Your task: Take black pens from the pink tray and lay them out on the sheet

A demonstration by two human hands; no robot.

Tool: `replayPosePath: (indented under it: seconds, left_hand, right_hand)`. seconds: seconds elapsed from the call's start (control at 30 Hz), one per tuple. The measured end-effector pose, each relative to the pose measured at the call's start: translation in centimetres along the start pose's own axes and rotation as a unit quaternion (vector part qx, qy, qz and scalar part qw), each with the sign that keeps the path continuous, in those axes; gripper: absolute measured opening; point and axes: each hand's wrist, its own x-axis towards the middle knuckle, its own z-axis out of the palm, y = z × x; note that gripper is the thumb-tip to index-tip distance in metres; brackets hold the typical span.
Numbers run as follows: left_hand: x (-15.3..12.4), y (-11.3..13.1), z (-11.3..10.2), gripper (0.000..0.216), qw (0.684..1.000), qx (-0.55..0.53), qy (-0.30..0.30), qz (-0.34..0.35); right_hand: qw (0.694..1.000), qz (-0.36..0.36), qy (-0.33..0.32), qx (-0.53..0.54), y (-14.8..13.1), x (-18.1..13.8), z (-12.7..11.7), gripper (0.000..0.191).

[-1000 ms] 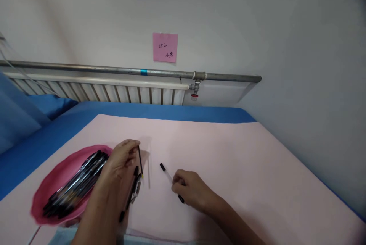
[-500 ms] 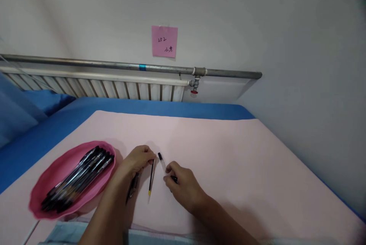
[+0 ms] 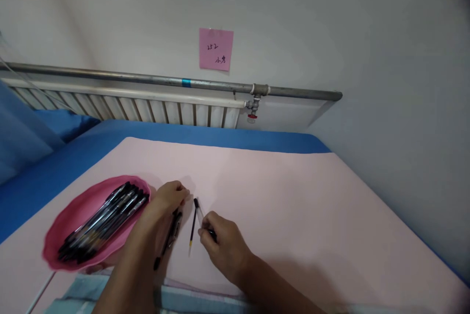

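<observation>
Count: one refill (image 3: 192, 230), one clear barrel (image 3: 199, 212), one black pen piece (image 3: 172, 234); pens (image 3: 103, 223) in pink oval tray (image 3: 71, 213) uncounted.
Refill: slim rod on pink surface (image 3: 293, 206) between hands, long axis near-far.
Left hand (image 3: 165, 204): curled about black pen piece.
Right hand (image 3: 222, 246): pinching barrel, black end pointing far.

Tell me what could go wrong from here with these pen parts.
1. The thin refill lies loose on the pink mat between left hand and right hand; a nudge might roll it away.
2. The right hand grips the clear barrel at one end, so its far end could knock the refill.
3. The black pen piece in the left hand juts past the wrist and might slip.
</observation>
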Motion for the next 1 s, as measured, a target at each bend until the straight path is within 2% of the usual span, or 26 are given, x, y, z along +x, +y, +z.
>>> replayPosePath:
  seconds: [0.23, 0.37, 0.47, 0.53, 0.6, 0.67, 0.73, 1.0]
  left_hand:
    - [-0.3, 0.0, -0.6, 0.016, 0.993, 0.120, 0.009, 0.017]
    - [-0.5, 0.2, -0.6, 0.015, 0.993, 0.113, 0.014, 0.013]
    - [-0.6, 0.2, -0.5, 0.017, 0.995, 0.100, 0.010, 0.013]
    - [-0.6, 0.2, -0.4, 0.019, 0.999, 0.035, -0.001, 0.001]
    - [-0.8, 0.4, -0.2, 0.021, 0.994, -0.109, -0.021, -0.018]
    - [-1.0, 0.6, 0.0, 0.025, 0.962, -0.266, -0.053, -0.028]
    - [-1.1, 0.8, 0.2, 0.032, 0.936, -0.342, -0.078, -0.027]
    - [-1.9, 1.3, 1.1, 0.038, 0.941, -0.293, -0.168, 0.013]
  right_hand:
    - [1.000, 0.010, -0.021, -0.003, -0.5, 0.2, 1.4, 0.006]
    - [0.999, 0.003, -0.043, 0.002, -0.8, 0.2, 1.6, 0.013]
    - [0.999, -0.002, -0.032, 0.001, -0.8, 0.4, 1.4, 0.013]
    - [1.000, 0.000, -0.020, 0.007, -0.7, 0.6, 1.2, 0.011]
    - [1.000, 0.004, -0.005, 0.016, -0.5, 0.8, 1.0, 0.009]
    - [1.000, 0.006, 0.010, 0.023, -0.3, 1.0, 0.8, 0.007]
    - [0.999, 0.009, 0.023, 0.026, 0.0, 1.2, 0.6, 0.007]
    - [0.998, 0.045, 0.038, 0.032, 1.3, 2.2, -0.4, 0.010]
